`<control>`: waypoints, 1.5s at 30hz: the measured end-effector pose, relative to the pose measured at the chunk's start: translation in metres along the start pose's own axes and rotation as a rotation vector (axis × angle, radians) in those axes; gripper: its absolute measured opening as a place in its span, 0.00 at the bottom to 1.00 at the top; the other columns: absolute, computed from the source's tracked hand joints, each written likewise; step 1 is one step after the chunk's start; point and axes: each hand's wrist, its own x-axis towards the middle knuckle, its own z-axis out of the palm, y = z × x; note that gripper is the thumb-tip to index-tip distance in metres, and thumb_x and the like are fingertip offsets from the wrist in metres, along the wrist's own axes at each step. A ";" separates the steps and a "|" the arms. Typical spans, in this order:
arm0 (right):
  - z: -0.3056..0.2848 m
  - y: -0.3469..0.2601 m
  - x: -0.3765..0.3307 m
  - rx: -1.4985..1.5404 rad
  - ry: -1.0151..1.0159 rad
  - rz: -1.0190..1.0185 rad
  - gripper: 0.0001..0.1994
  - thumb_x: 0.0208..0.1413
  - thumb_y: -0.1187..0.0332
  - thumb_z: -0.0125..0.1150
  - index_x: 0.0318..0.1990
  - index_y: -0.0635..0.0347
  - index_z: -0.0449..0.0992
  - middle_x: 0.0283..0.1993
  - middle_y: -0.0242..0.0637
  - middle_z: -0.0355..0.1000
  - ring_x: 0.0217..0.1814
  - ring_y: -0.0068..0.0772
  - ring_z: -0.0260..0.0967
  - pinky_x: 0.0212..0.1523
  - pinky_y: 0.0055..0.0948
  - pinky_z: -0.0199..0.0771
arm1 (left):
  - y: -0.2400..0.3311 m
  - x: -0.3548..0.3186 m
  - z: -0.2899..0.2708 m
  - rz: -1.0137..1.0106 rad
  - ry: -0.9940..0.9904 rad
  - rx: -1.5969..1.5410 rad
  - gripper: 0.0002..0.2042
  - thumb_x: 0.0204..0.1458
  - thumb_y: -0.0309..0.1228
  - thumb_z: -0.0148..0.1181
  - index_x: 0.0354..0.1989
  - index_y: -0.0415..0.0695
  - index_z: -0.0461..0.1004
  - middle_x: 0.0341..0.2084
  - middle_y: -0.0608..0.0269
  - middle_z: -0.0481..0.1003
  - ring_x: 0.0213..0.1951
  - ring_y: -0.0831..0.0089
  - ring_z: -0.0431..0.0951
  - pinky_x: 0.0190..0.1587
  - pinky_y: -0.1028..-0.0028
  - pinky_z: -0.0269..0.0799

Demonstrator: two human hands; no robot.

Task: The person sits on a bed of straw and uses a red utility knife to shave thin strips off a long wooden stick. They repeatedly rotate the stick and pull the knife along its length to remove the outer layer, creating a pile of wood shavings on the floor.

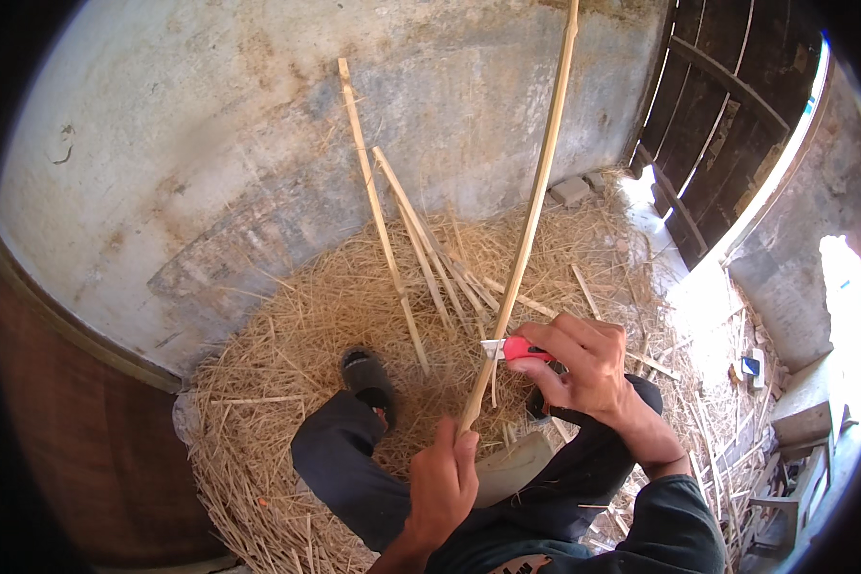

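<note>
My left hand (443,488) grips the lower end of a long pale bamboo strip (536,191) that rises steeply up to the top of the picture. My right hand (584,364) holds a red-handled utility knife (515,348); its short blade rests against the strip just above my left hand. Both hands are over my knees, in dark trousers. A black sandal (366,375) on my left foot stands on the shavings.
Straw-like shavings (287,354) cover the floor. Several split bamboo sticks (383,230) lean against a stained concrete wall (210,143). A dark wooden door (717,105) stands at the upper right, with bright daylight beside it. Wood scraps and a small wooden stool (794,450) lie at the right.
</note>
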 end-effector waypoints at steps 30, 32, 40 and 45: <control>-0.004 0.090 0.037 -0.071 0.095 0.234 0.13 0.63 0.61 0.73 0.45 0.62 0.88 0.36 0.41 0.85 0.31 0.34 0.84 0.33 0.30 0.82 | -0.039 -0.038 0.002 -0.050 -0.064 0.073 0.14 0.74 0.37 0.50 0.40 0.37 0.70 0.19 0.39 0.70 0.27 0.34 0.77 0.28 0.50 0.67; -0.004 0.090 0.040 -0.066 0.081 0.260 0.13 0.64 0.61 0.73 0.46 0.62 0.88 0.36 0.41 0.85 0.31 0.33 0.84 0.33 0.30 0.82 | -0.040 -0.039 0.001 -0.088 -0.080 0.079 0.14 0.74 0.37 0.50 0.40 0.37 0.70 0.20 0.39 0.71 0.28 0.33 0.77 0.28 0.50 0.67; -0.017 0.164 0.061 -0.183 0.197 0.437 0.14 0.66 0.61 0.71 0.49 0.63 0.87 0.40 0.47 0.86 0.39 0.39 0.86 0.41 0.34 0.83 | -0.055 -0.065 0.002 -0.080 -0.057 0.156 0.19 0.72 0.36 0.55 0.57 0.28 0.76 0.32 0.28 0.79 0.37 0.31 0.81 0.36 0.47 0.76; -0.007 0.173 0.055 -0.133 0.220 0.453 0.15 0.67 0.59 0.70 0.49 0.62 0.87 0.43 0.45 0.86 0.41 0.42 0.86 0.42 0.35 0.83 | -0.054 -0.063 -0.001 -0.162 -0.123 0.115 0.19 0.73 0.37 0.54 0.55 0.28 0.76 0.34 0.25 0.78 0.40 0.29 0.81 0.39 0.46 0.76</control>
